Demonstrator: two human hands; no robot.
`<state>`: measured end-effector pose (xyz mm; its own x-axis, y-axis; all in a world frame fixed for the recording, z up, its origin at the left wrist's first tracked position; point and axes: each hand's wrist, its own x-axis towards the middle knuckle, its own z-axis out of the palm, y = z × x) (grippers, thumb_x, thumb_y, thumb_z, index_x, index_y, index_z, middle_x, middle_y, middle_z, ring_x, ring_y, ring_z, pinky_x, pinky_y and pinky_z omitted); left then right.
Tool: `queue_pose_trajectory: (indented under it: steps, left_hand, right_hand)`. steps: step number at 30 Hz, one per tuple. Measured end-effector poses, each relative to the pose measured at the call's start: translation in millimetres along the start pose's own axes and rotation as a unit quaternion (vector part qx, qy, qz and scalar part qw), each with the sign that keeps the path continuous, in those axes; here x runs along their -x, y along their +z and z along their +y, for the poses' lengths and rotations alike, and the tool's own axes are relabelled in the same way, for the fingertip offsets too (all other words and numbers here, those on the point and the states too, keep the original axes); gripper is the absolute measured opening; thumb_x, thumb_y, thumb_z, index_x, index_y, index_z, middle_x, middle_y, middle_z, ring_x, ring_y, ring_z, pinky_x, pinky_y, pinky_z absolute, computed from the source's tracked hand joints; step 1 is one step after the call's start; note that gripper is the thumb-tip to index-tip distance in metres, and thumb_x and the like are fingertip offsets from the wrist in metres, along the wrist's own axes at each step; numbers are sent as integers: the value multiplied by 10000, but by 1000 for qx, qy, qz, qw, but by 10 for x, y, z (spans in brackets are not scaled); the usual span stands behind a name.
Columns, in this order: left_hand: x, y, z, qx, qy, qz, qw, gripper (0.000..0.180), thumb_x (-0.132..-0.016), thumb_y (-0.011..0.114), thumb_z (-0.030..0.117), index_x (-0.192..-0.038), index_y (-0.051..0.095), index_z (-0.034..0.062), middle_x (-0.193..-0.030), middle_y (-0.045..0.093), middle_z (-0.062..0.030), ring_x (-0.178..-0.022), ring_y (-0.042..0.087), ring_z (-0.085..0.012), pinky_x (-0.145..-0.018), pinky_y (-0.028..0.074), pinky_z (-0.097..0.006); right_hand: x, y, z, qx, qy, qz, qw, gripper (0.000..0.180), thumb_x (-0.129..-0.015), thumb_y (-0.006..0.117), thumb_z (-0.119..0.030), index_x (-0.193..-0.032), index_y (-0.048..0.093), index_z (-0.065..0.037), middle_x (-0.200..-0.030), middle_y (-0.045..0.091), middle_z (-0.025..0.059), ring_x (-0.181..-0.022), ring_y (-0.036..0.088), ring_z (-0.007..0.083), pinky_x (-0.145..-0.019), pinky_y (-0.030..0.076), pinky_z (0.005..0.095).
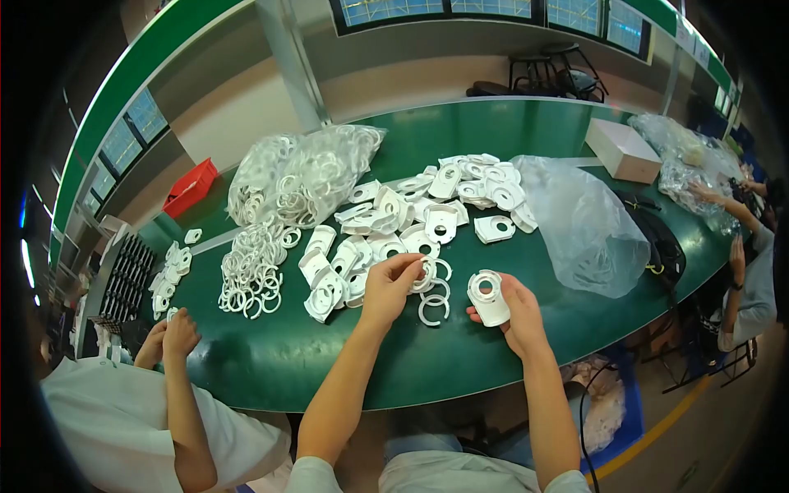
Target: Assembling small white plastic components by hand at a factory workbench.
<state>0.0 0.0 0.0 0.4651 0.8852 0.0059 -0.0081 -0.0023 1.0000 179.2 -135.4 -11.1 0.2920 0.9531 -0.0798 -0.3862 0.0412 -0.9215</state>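
Our right hand [511, 316] grips a white plastic housing [488, 297] by its edges; our left hand [388, 287] pinches a thin split ring [426, 271] over the green counter [460, 345]. Both look light and stiff (the ring probably springy), best held at the rims.

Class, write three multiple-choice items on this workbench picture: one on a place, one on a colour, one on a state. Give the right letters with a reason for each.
1. Where does the red plastic bin lie?
A. far left of the table
B. beside the white cardboard box
C. under the clear bag

2. What colour is the curved table top?
A. grey
B. green
C. brown

3. What is the right hand doing?
A. resting flat and empty
B. holding a white plastic housing with a round hole
C. pulling a bag open

Answers: 1 A, the bin sits at the table's left end, far from the white cardboard box. 2 B, bare green shows around the white parts. 3 B, its fingers grip the white plastic housing, while the left hand pinches a white plastic split ring.
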Motion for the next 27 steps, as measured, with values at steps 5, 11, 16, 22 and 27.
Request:
queue_pose_trajectory:
  steps: [5,11,16,22,27]
  left_hand:
    - [186,185,220,-53,50,-112,991,181,-881,565,45,-1038,646,5,-792,609,-11,-624,542,-51,-540,428,-206]
    - [224,290,186,-204,231,-92,947,119,-757,683,9,-874,676,-6,-734,582,-42,-612,539,-95,-547,419,-221]
    - [235,302,176,-210,251,-86,941,140,-731,697,-2,-870,693,17,-735,588,-50,-627,553,-118,-557,423,-230]
    - [213,338,86,-235,300,-99,919,159,-713,709,2,-869,703,31,-752,592,-53,-638,567,-143,-553,441,-248]
    - [248,385,152,-238,306,-67,919,184,-732,702,14,-914,693,48,-809,604,-51,-648,569,-124,-548,445,-238]
  right_hand:
    - [24,31,-21,-119,69,-74,988,503,-994,318,-367,-1267,428,42,-1079,598,192,-878,645,314,-763,552,397]
    - [53,102,47,-96,101,-152,979,468,-992,315,-292,-1291,400,59,-1169,556,197,-913,636,323,-815,536,390]
    - [70,109,38,-85,97,-165,978,425,-955,373,-174,-1310,378,60,-1176,550,208,-956,630,332,-832,532,398]
    - [96,145,-3,-16,75,-168,983,427,-889,466,-6,-1303,387,58,-1125,583,190,-925,650,302,-817,540,368]
    - [86,131,39,-26,62,-147,987,440,-866,484,40,-1298,398,52,-1096,598,184,-891,660,289,-797,549,354]
